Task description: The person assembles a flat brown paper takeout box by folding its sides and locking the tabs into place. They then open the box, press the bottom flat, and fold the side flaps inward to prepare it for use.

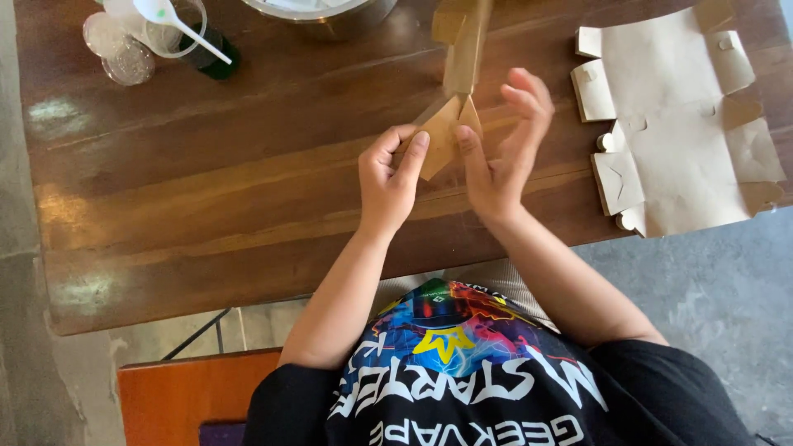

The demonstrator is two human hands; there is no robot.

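Both hands work at the middle of the table (206,190), held above the wood, on one piece of brown card.

Left hand (388,177): its fingers curl round the near lower corner of the folded card (450,124), the thumb pressed flat on the face of a flap, so it pinches the card's lower left part. Right hand (504,149): the thumb presses the card's lower right flap from the side, while the other fingers are spread and raised, bent loosely toward the card and not closed on it.

The card is partly folded. Its lower end forms pointed flaps between the two thumbs; a narrow strip of it rises away from the person, toward the far edge, where it passes in front of a metal bowl (330,12).

Right of the hands, near but apart from them, lies a stack of flat card blanks (677,124), pale brown, with tabs and slots cut along the edges; it overhangs the near table edge a little.

At the far left corner stand a clear plastic cup (178,29) with a white spoon (178,25) in it, a dark green bottle (216,58) just behind, and clear lids (120,49) beside the cup.

An orange chair (190,396) shows below the table edge, left of the person's dark printed shirt (471,380).
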